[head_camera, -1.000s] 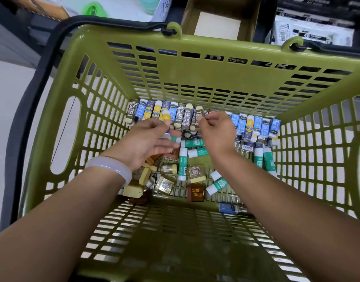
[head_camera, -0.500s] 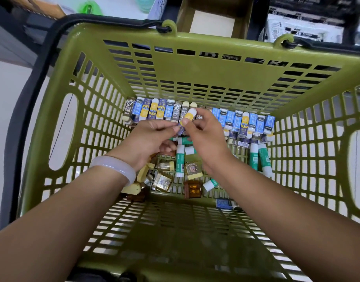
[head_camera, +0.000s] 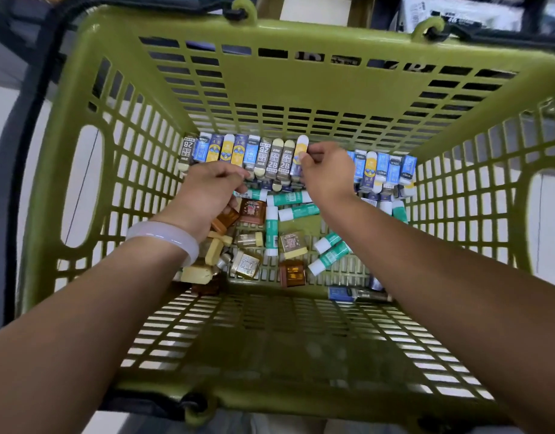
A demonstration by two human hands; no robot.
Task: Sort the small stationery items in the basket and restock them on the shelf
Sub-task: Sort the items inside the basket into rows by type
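Observation:
Both my hands are down inside the olive-green basket [head_camera: 301, 79]. A row of erasers [head_camera: 238, 150] in blue, yellow and grey "2B" sleeves stands along its far wall. My right hand [head_camera: 328, 173] pinches a white and yellow eraser [head_camera: 301, 148] at the right end of the left group, upright against the row. My left hand [head_camera: 207, 195], with a pale bangle on the wrist, hovers with curled fingers just below the row; I cannot see anything in it. Green and white glue sticks [head_camera: 290, 198] and small brown and cream boxes [head_camera: 290, 244] lie loose on the basket floor.
More blue and yellow erasers [head_camera: 386, 167] stand at the far right of the row. Black basket handles [head_camera: 35, 89] lie over the rim. Beyond the far rim are a cardboard box [head_camera: 314, 9] and packaged goods [head_camera: 458, 10].
My right hand carried the white and yellow eraser up from between both hands and set it into the row. My left hand let go of it and drew back to the left.

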